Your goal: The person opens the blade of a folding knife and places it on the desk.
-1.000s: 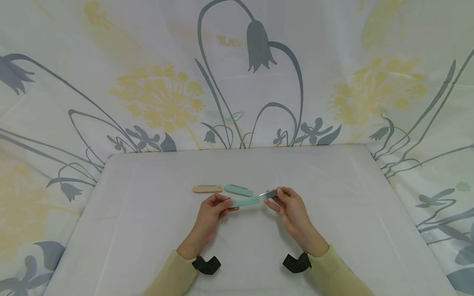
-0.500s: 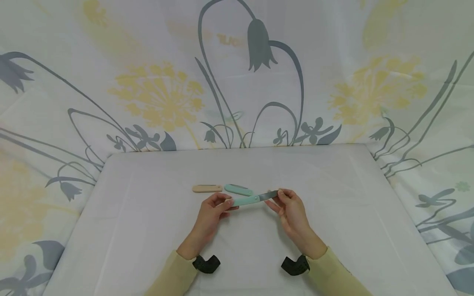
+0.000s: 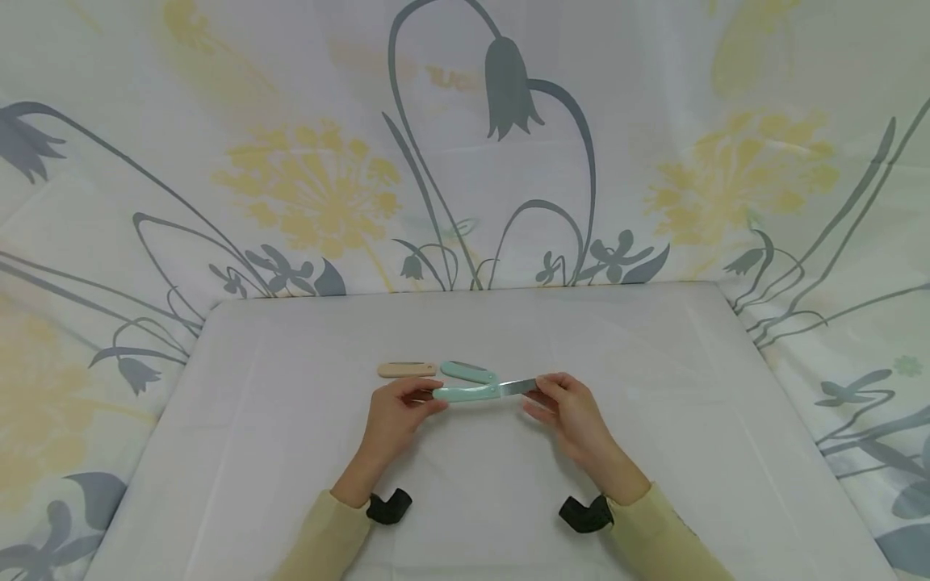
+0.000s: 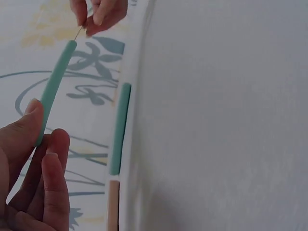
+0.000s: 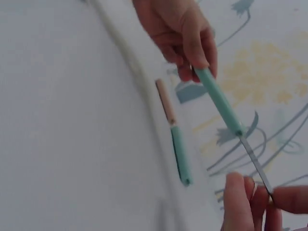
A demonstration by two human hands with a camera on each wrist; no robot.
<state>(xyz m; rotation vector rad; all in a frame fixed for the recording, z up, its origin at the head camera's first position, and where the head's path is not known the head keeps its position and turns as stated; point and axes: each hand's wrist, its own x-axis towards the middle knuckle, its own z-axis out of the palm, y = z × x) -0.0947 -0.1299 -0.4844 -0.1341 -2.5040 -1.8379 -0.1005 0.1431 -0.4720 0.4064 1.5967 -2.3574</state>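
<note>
Your left hand pinches a folding knife's mint-green handle, right hand its metal blade; likely unfolding; next calls for careful blade release.

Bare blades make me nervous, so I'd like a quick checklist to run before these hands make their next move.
1. Left hand on the handle of the open mint-green folding knife: ok, pinching its rear end.
2. Right hand clear of the blade: not ok, it pinches the blade's far end.
3. Which way the cutting edge faces: cannot tell, too small.
4. Folded mint-green knife and folded tan knife shut: ok, both lie closed on the white table.
5. Open knife apart from those two: ok, the wrist views show a gap.
</note>
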